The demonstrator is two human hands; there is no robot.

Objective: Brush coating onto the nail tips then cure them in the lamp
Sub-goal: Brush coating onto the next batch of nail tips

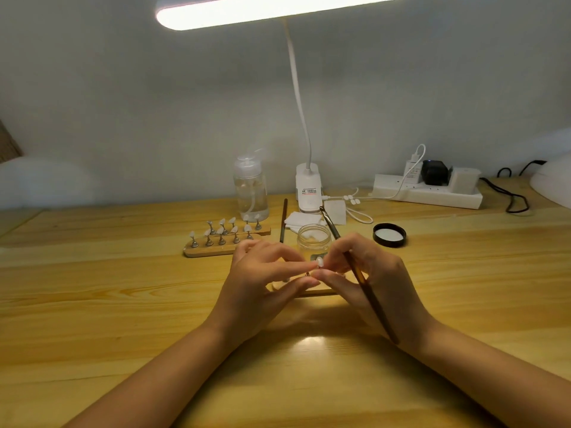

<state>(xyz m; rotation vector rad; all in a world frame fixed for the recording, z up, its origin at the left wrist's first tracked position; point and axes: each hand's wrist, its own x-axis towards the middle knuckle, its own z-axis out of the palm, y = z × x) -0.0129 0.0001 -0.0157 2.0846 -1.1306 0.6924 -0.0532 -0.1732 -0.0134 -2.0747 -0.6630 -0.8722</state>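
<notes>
Over the middle of the wooden table, my left hand (265, 273) and my right hand (367, 273) meet fingertip to fingertip around a small pale nail tip (319, 261) on a metal stand. The left fingers pinch the stand. A long brown brush (364, 282) lies gripped in my right hand, its metal end pointing up and away. Just behind the hands stands an open clear jar (313, 239) of coating. A wooden holder (216, 247) with several nail tips on stands sits to the left. Another wooden strip (318, 293) is mostly hidden under my hands.
The jar's black lid (389, 235) lies to the right. Behind are a clear pump bottle (251, 189), white wipes (296, 219), a spare brush (283, 220), the desk lamp base (308, 188), a power strip (429, 189) with plugs, and a white domed object (553, 180) at far right.
</notes>
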